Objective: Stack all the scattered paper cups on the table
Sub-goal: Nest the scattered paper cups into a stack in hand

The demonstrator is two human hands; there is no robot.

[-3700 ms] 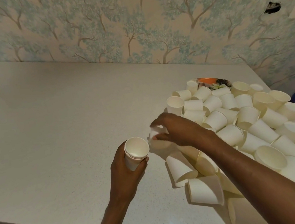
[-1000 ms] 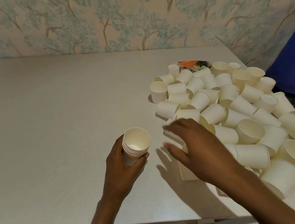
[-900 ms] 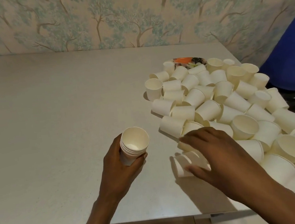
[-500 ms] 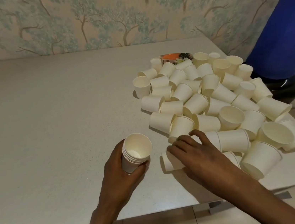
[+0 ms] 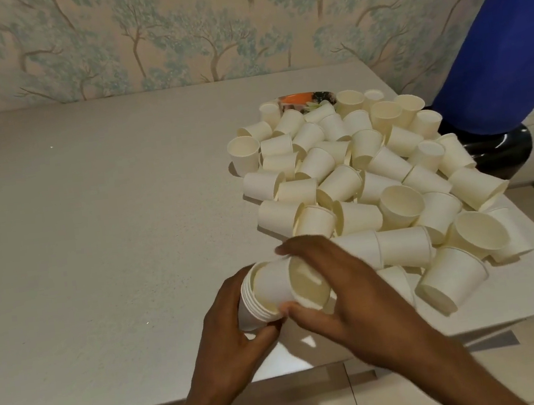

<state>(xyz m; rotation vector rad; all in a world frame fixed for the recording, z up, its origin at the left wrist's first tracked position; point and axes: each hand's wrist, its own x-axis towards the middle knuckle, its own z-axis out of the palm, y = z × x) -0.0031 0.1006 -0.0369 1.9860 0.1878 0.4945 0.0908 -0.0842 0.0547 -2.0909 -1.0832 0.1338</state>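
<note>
At lower centre of the frame, a person's left hand (image 5: 237, 327) gripped a short nested stack of paper cups (image 5: 250, 308) tilted on its side, while the right hand (image 5: 332, 281) closed around a single paper cup (image 5: 279, 285) and fed its base into the stack's open mouth. A heap of loose cups (image 5: 356, 177) covered the right of the white table (image 5: 93, 223). Thin-walled and light, such cups would likely crush easily; a gentle hold around the sidewall near the rim seemed safest.
</note>
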